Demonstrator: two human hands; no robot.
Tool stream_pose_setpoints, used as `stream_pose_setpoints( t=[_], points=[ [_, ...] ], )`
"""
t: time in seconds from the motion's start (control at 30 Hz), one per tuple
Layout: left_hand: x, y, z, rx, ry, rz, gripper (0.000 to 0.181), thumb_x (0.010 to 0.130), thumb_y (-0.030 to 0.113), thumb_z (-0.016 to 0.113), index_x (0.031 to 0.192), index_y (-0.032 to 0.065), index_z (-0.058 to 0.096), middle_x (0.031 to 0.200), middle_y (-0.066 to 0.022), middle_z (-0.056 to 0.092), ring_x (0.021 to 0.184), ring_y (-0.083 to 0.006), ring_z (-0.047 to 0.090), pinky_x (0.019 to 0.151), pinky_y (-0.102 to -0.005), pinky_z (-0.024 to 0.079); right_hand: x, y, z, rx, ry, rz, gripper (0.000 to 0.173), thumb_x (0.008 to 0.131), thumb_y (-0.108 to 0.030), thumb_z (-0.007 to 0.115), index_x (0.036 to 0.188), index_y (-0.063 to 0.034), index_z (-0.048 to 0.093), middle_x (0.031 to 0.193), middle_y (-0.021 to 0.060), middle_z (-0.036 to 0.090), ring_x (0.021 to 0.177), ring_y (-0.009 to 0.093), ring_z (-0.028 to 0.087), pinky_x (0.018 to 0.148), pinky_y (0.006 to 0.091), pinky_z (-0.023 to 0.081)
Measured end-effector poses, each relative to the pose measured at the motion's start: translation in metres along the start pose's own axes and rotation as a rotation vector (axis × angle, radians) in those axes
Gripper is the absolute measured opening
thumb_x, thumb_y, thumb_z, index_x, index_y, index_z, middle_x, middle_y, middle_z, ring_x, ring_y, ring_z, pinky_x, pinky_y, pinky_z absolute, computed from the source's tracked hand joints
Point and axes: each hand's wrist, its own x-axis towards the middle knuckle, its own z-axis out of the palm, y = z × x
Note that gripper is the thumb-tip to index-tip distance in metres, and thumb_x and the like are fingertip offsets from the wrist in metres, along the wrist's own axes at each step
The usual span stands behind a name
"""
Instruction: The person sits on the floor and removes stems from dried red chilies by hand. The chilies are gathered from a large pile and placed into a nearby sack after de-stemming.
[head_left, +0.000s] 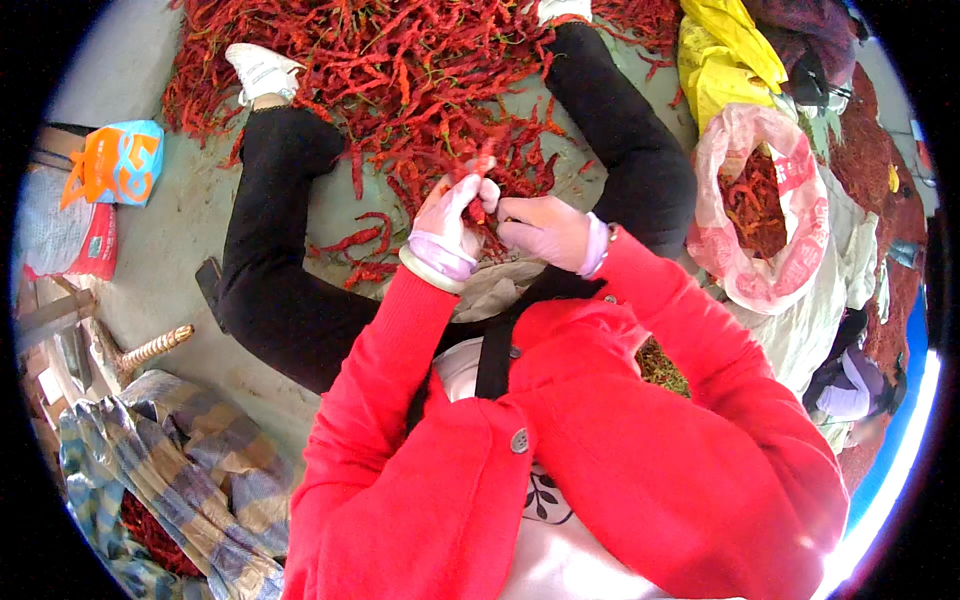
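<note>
Between my black-trousered legs, a large heap of dried red chili peppers (375, 67) covers the concrete floor. My left hand (450, 217), in a thin pale glove, holds red chili peppers (477, 211) upright, their upper part blurred. Close beside it, my right hand (544, 231), gloved alike, has its fingers curled inward at the lower end of those peppers. Whether anything is pinched in its fingertips cannot be told. A few loose chili peppers (356, 240) lie on the floor left of my hands.
An open pink and white plastic sack (806, 262) with peppers inside stands at right, below a yellow bag (712, 75). Another person (855, 382) shows at the far right. At left are an orange and blue bag (124, 165) and a checked cloth (217, 457) over more peppers.
</note>
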Motion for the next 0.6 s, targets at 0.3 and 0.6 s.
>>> stream_pose_setpoints(
  t=[0.3,0.6],
  points=[
    [0.000,0.013,0.002,-0.153,0.048,0.161,0.029,0.087,0.007,0.050,0.116,0.0009,0.051,0.099,-0.0071,0.059,0.087,-0.0164,0.054,0.076,-0.0310,0.045,-0.010,0.027,0.011,0.473,0.349,0.425,0.013,0.088,-0.017,0.048,0.087,-0.0043,0.051,0.064,0.0076,0.058,0.061,0.018,0.061,0.053,0.0306,0.046],
    [-0.002,0.007,-0.001,-0.113,0.174,0.239,0.014,0.083,0.003,0.054,0.098,0.0032,0.053,0.094,-0.0107,0.062,0.091,-0.0202,0.058,0.083,-0.0311,0.046,0.007,-0.005,0.041,0.574,0.373,0.170,0.009,0.082,-0.012,0.049,0.087,-0.0043,0.051,0.071,0.0070,0.060,0.058,0.016,0.057,0.051,0.0285,0.042]
  ],
)
